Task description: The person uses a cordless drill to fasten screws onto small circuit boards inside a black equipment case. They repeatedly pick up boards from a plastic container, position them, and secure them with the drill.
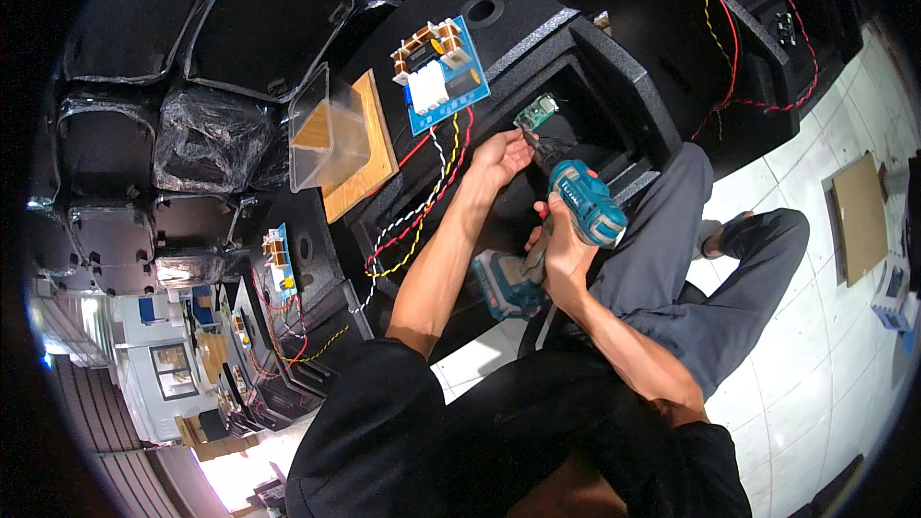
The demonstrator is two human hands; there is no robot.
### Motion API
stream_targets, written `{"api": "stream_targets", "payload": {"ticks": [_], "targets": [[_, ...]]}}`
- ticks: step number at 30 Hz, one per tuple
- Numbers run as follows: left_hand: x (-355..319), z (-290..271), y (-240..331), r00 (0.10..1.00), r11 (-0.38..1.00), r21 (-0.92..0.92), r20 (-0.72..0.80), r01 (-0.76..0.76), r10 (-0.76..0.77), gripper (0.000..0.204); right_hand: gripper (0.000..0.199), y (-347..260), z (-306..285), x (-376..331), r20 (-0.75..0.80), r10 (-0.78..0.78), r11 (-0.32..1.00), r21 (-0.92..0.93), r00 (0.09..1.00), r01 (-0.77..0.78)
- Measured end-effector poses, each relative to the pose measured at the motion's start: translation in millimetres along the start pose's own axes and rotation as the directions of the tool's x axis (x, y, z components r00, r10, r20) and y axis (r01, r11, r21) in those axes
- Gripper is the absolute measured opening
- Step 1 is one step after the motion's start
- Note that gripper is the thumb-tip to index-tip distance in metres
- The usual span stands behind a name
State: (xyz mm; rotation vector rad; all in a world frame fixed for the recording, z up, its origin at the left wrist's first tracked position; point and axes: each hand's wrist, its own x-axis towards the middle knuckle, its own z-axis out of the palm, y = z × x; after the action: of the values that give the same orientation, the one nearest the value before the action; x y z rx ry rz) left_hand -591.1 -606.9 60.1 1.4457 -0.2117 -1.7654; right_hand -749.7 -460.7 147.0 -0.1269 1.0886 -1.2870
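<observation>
My right hand (568, 254) is wrapped round the grip of a teal cordless drill (582, 201). The drill's tip points into the recess of a black speaker cabinet (624, 77). Close to that tip, my left hand (504, 155) has its fingers closed together; what they hold, if anything, is too small to make out. Just beyond the fingers, a small green circuit board (539, 113) sits inside the recess. On the cabinet lies a blue crossover board (441, 77) with copper coils, and twisted red, yellow and white wires (422, 216) run down from it.
A clear plastic bin (326, 134) stands on a wooden board (369, 149) left of the crossover board. Film-wrapped black cabinets (216, 139) are stacked at the left. Another cabinet with loose wires (734, 48) is at the upper right. Cardboard (859, 221) lies on the tiled floor.
</observation>
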Motion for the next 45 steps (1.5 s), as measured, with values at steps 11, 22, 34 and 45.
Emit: {"api": "stream_targets", "payload": {"ticks": [11,22,34,45], "targets": [[15,-17,-2,0.998,0.999,-0.042,0.060,0.003,-0.001,0.019,0.021,5,5,3,0.035,-0.055,0.998,-0.008,0.998,0.055],[-29,-8,3,0.906,0.235,0.965,0.007,-0.117,0.422,0.039,0.025,14,16,3,-0.010,-0.039,0.993,-0.108,0.999,0.038],[-202,-20,-18,0.869,-0.597,0.800,0.336,-0.060,0.363,0.022,0.024,5,27,-2,-0.075,0.071,0.986,-0.143,0.995,-0.082],[-256,-71,-38,0.868,-0.813,0.582,0.390,0.025,0.306,0.019,0.025,4,32,-5,-0.087,0.049,0.980,-0.188,0.995,-0.065]]}}
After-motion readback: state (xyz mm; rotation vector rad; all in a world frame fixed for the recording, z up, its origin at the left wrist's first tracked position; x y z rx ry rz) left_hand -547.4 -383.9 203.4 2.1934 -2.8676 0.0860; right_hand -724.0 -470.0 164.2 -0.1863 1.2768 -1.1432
